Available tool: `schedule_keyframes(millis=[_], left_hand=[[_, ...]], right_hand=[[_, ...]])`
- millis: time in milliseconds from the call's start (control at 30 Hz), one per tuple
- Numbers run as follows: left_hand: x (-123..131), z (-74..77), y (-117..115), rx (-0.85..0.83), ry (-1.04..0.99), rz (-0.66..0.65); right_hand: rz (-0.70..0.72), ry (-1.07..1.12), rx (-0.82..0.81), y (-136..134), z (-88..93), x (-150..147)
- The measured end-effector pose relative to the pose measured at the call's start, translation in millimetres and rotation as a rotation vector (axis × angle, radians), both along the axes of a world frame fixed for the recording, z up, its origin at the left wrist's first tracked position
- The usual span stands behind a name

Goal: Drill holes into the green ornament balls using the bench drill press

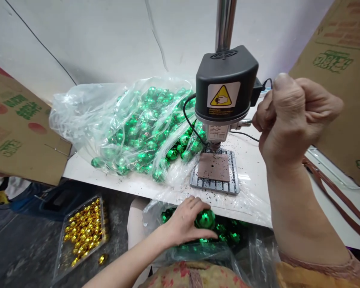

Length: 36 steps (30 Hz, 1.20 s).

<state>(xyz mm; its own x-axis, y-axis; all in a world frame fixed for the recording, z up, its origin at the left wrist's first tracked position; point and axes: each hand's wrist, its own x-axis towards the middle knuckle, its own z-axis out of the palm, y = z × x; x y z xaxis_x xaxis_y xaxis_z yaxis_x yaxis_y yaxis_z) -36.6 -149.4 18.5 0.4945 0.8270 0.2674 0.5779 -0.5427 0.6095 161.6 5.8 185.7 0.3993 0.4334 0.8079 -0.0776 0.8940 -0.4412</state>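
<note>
My left hand point(187, 222) is closed around a shiny green faceted ball point(205, 219) at the table's front edge. Below it, more green balls point(228, 234) lie in a clear plastic bag by my lap. My right hand point(291, 116) is a fist on the feed lever point(245, 123) of a small black drill press point(226, 82); the fingers hide the lever's grip. Under the chuck point(215, 145), a brown square plate point(214, 167) with a dark hole rests on the slotted metal base point(232, 186). Dark shavings are scattered around the base.
A large clear bag point(84, 108) of green balls covers the table's left half. Cardboard boxes point(24, 124) stand at both sides. On the floor at left sits a clear tray point(61, 256) of gold balls, with one gold ball point(102, 259) beside it. A brown strap point(339, 196) lies at right.
</note>
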Motion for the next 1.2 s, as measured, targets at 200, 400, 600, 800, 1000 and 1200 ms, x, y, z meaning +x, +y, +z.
schedule_keyframes(millis=[200, 400, 600, 800, 1000, 1200], left_hand=[[-48.8, -0.4, 40.3, 0.158, -0.003, 0.233], [-73.9, 17.5, 149.8, 0.192, 0.612, 0.479], [-79.8, 23.1, 166.5, 0.119, 0.571, 0.501], [-56.0, 32.4, 133.2, -0.168, -0.461, 0.371], [-14.8, 28.7, 114.1, -0.54, -0.712, 0.241], [2.0, 12.9, 121.5, -0.431, -0.622, 0.23]], right_hand=[[-0.032, -0.004, -0.022, -2.4, 2.6, -2.6], [-0.038, 0.002, -0.041, -2.0, 1.8, -2.9], [-0.005, 0.005, -0.04, -2.7, 0.8, -2.4], [-0.002, 0.015, -0.022, 1.9, -0.8, 0.3], [0.003, 0.027, -0.021, -0.3, 0.9, -2.2], [-0.116, -0.096, -0.071, -3.4, 2.4, -2.7]])
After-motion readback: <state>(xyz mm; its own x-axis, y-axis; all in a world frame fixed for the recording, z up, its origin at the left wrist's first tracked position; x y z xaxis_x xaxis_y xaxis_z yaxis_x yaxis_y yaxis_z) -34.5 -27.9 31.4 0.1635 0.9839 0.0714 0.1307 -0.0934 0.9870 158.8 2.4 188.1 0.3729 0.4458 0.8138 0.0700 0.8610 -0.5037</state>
